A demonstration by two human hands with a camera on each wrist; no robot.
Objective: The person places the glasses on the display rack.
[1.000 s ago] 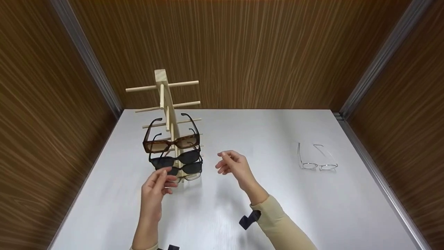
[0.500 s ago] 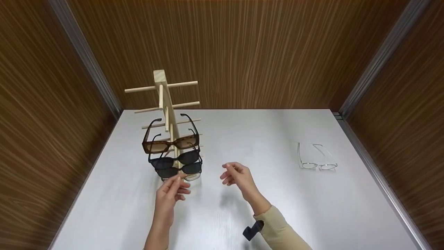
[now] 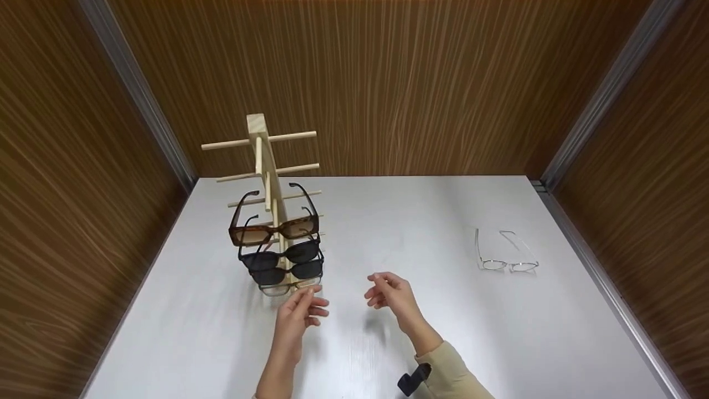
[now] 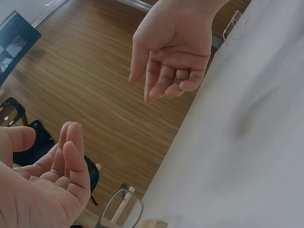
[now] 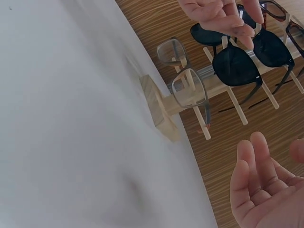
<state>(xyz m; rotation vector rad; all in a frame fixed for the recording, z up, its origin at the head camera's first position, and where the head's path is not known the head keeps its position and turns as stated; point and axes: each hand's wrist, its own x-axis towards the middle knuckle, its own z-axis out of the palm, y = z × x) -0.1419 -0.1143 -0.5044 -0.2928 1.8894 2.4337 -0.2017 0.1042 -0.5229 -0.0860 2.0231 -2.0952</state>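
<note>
My left hand (image 3: 299, 316) hovers in front of the wooden eyewear stand (image 3: 256, 124), fingers loosely bent and holding nothing. To its right my right hand (image 3: 396, 299) hangs over the white table, also relaxed and holding nothing. On the stand's pegs, from top to bottom, sit tortoiseshell sunglasses (image 3: 252, 237), two pairs of black sunglasses (image 3: 302, 252), and clear-lens glasses (image 3: 274, 290) lowest. Both lenses of that lowest pair (image 5: 190, 88) show in the right wrist view, apart from the fingers. In the head view, my left fingertips overlap the edge of its right lens.
Thin-framed clear glasses (image 3: 507, 266) lie on the right side of the white table (image 3: 432, 221), temples unfolded toward the back. Upper pegs (image 3: 293, 136) of the stand carry nothing. Wood-grain panels (image 3: 388, 83) enclose the table at the back and sides.
My left hand has moved right and toward me, away from the stand's left side. My right hand has shifted slightly right and nearer me. The glasses on the stand have kept their places.
</note>
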